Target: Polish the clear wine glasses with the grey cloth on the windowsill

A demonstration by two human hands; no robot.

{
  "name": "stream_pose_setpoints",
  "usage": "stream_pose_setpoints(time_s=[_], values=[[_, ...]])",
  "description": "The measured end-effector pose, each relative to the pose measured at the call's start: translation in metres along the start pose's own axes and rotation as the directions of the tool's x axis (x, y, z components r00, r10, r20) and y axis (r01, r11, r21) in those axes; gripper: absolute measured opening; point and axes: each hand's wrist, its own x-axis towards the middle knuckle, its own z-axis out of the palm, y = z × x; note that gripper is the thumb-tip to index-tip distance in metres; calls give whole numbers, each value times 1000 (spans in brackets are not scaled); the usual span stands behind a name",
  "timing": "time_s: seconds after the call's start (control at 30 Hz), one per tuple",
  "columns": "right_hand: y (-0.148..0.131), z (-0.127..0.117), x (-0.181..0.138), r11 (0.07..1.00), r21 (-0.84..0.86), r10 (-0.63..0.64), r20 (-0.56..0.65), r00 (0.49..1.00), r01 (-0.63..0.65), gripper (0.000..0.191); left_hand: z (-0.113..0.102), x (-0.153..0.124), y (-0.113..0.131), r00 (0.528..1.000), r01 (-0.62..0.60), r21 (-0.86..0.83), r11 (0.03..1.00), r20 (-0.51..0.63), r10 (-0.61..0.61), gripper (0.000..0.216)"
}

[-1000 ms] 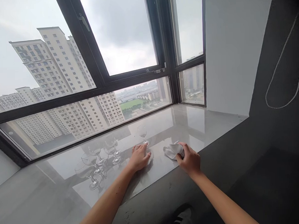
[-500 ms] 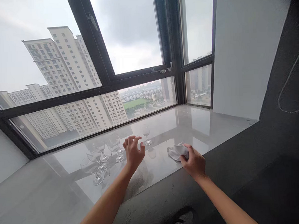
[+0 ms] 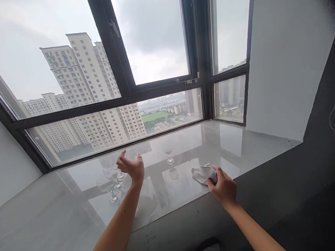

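Observation:
My left hand (image 3: 132, 170) is raised at the group of stemmed glasses, its thumb and fingers spread in a curve. A faint glass rim shows between them; I cannot tell whether they touch it. The nearest clear wine glass (image 3: 114, 199) stands upright just left of my left wrist, with several more behind it, partly covered by my hand. A single stemmed glass (image 3: 170, 160) stands apart, to the right of my left hand. My right hand (image 3: 224, 186) is closed on a crumpled white cloth (image 3: 202, 174) at the sill's front edge.
The glossy grey window sill (image 3: 183, 180) carries the glasses and mirrors the light. Dark window frames (image 3: 160, 87) rise behind it, with a white wall (image 3: 277, 63) on the right. The sill's front edge drops to a dark area below.
My left hand has moved left, from beside the glasses to right in front of them. My right hand keeps hold of the cloth. The view has shifted slightly.

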Motion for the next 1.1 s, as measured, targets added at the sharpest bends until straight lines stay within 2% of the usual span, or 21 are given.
stream_pose_setpoints(time_s=[0.07,0.13,0.37,0.43,0.57,0.67,0.77,0.83,0.97,1.1], values=[[0,0,0,1000,-2,-3,5,1000,3,33,3,2,-5,992,122,-4,993,22,-121,71],[0,0,-1,1000,-4,-3,9,1000,3,34,6,4,-9,983,184,-14,983,32,-183,73],[0,0,-1,1000,-1,-10,1,1000,10,33,12,6,-21,950,310,-76,948,54,-306,71],[0,0,-1,1000,-1,-11,-3,1000,11,33,14,6,-24,953,304,-130,944,67,-297,69],[-1,-2,-1,1000,-3,-11,1,1000,11,32,13,-3,-18,980,189,-358,914,122,-155,65],[-1,-2,0,1000,0,-9,-1,1000,9,33,7,-18,-3,980,44,-502,864,189,60,66],[-1,-2,0,1000,0,-7,0,1000,7,34,3,-34,7,931,-75,-574,816,252,263,67],[-1,-1,0,1000,0,-3,4,1000,3,33,3,-41,9,892,-102,-592,799,301,336,66],[-2,-1,0,1000,0,2,5,1000,-2,33,5,-49,6,837,-131,-599,790,360,412,63],[-4,-3,1,1000,4,8,14,1000,-8,33,6,-53,5,798,-139,-573,807,417,434,58]])
